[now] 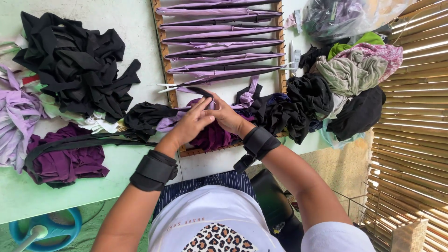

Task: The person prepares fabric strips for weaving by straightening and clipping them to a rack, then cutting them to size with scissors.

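Table: a pale green table (pixel 135 28) filled most of the view from above, and everything else lay on it.
Loom frame: a wooden frame (pixel 164 56) lay in the middle of the table, strung across with lilac strips (pixel 219 33) and thin black strips between them.
Black heap: a big pile of black cloth scraps (pixel 74 60) sat at the upper left, well apart from the hands.
Mixed heap: to the right of the frame lay a pile of black, grey-green, pink-patterned and bright green cloth (pixel 350 74), with a clear plastic bag of fabric (pixel 336 14) behind it.
Purple pile: dark purple cloth (pixel 65 163) with a long black strip across it lay at the lower left; lilac cloth (pixel 18 112) sat just above it.
Left hand: the left hand (pixel 189 123), with a black wrist wrap, rested at the near end of the frame, fingers extended and pressed onto a black cloth strip (pixel 201 91).
Right hand: the right hand (pixel 226 116), also with a black wrist wrap, lay touching the left, fingers curled around the same strip.
Black cloth strip: it curved up from between both hands at the near end of the frame, just below the lowest lilac strip.
Scissors: white-handled scissors (pixel 170 86) lay on the frame's left rail, near the hands.
Stool: a blue plastic object (pixel 46 228) stood on the floor at the lower left.
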